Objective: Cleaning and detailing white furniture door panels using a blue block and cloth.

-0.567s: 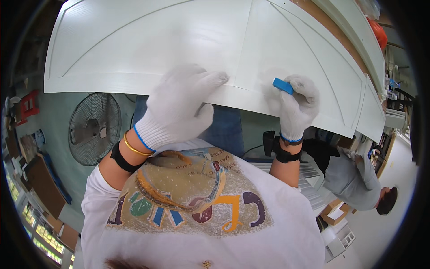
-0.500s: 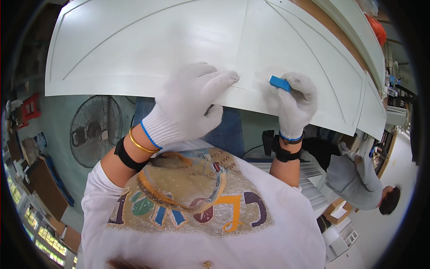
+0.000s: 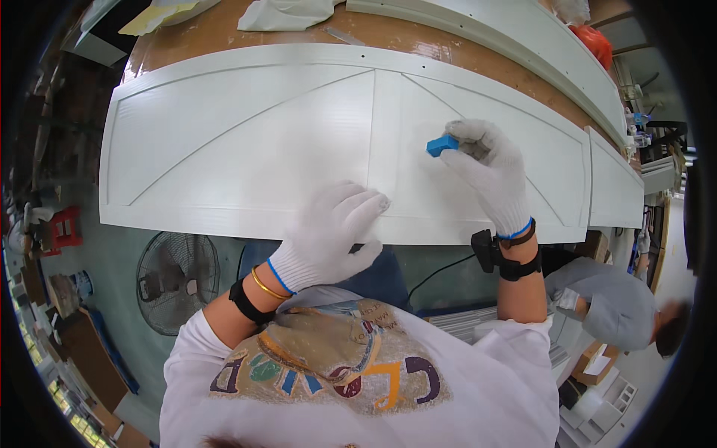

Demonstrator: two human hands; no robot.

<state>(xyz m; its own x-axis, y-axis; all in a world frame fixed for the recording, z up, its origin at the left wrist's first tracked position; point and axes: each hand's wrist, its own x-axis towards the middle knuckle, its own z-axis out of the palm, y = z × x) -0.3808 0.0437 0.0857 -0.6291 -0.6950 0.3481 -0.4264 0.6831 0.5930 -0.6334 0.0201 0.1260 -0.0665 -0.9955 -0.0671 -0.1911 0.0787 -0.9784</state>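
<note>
In front of me a long white panel with grooved lines lies flat. My right hand, in a white knitted glove, pinches a small blue block between thumb and fingertips, just over the panel's right half. At the panel's near edge, about its middle, is my left hand, also gloved. Its fingers are stretched out and its thumb stands apart, with nothing in it. Whether the left fingertips touch the surface, I cannot tell.
The brown worktop shows beyond the panel, with a crumpled white cloth on it. Another white panel lies at the far right. A floor fan stands to the left below. A person in grey bends at the right.
My view has shifted, so the panel's far edge and worktop now show. My right hand has moved farther in over the panel with the blue block. My left hand stays near the panel's near edge.
</note>
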